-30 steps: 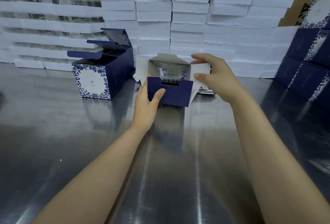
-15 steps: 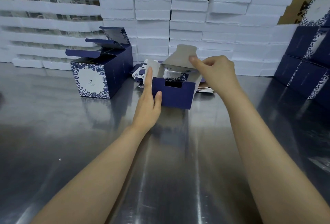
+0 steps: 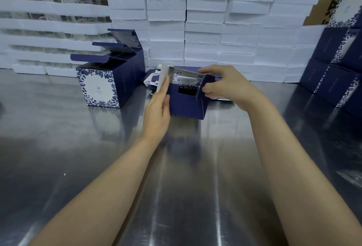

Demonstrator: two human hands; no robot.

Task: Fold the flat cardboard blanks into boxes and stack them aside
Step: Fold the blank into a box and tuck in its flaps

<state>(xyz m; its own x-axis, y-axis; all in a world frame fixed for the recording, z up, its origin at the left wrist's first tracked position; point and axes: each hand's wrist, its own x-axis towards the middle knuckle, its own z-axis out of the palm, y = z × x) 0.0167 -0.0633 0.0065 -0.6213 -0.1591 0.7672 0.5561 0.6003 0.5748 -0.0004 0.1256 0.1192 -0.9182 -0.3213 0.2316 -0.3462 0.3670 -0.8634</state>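
Observation:
A half-formed navy box (image 3: 186, 102) with a slot in its near flap stands on the steel table, mid-frame. My left hand (image 3: 157, 112) lies along its left side, fingers straight against a white side flap. My right hand (image 3: 223, 85) curls over the box's top right corner, pinching the right flap inward. Behind the box lies a low pile of flat blanks (image 3: 154, 79), mostly hidden. A finished navy box (image 3: 109, 85) with a white floral front stands to the left, its lid flaps up.
White foam trays (image 3: 205, 26) are stacked in a wall along the back of the steel table (image 3: 98, 157). More folded navy boxes (image 3: 333, 75) are stacked at the right edge. Brown cartons stand behind them.
My right hand has brought the upright white flap down and moved onto the box's right flap, folding it in. My left hand slid up along the left flap.

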